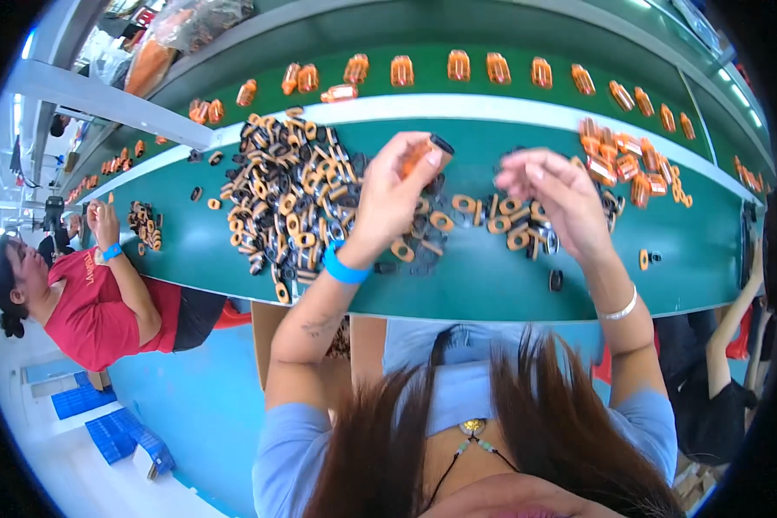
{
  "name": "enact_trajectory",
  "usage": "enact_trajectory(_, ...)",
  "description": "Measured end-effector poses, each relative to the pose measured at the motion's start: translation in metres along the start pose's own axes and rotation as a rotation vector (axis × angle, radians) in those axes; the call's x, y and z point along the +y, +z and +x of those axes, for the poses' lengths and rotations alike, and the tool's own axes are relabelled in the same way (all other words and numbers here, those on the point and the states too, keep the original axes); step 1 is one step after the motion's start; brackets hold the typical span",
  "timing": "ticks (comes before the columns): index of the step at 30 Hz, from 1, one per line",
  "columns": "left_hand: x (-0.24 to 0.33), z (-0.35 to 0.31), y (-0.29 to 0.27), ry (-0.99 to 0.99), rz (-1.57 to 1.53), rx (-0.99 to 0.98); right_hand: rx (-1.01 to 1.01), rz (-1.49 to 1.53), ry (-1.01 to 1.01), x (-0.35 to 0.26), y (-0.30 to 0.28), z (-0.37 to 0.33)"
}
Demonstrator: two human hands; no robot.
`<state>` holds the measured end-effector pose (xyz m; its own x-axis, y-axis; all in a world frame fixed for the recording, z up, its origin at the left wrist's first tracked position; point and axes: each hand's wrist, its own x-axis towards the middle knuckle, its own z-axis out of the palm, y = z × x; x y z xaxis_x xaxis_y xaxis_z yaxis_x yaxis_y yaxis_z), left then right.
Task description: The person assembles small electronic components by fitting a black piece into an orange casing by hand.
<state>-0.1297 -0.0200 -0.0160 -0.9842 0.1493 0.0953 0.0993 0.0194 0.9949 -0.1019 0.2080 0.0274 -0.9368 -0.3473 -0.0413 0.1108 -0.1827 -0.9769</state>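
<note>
My left hand is closed around an orange translucent piece with a black oval end. It is raised above the green work surface, just right of a large heap of black and tan oval rings. My right hand hovers over a smaller scatter of the same rings. Its fingers are loosely bent and somewhat apart, and I see nothing held in them. One loose dark ring lies below that hand, near the front edge.
Orange translucent pieces are piled at the right, and a spaced row of them stands on the raised green strip behind a white rail. A person in red works at the left. Another person's arm shows at the right.
</note>
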Motion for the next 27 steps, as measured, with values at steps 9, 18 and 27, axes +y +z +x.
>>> enact_trajectory(9, -0.042, 0.18, -0.009, 0.163, 0.706, 0.17, 0.123, 0.179, 0.07, 0.026, -0.019, -0.005)
enact_trajectory(18, -0.061, 0.142, -0.126, 0.12, 1.243, 0.246, 0.177, 0.106, 0.048, 0.035, -0.033, -0.003)
enact_trajectory(27, 0.001, 0.063, -0.096, -0.138, -0.013, 0.167, -0.065, -0.735, -0.184, 0.035, 0.013, 0.027)
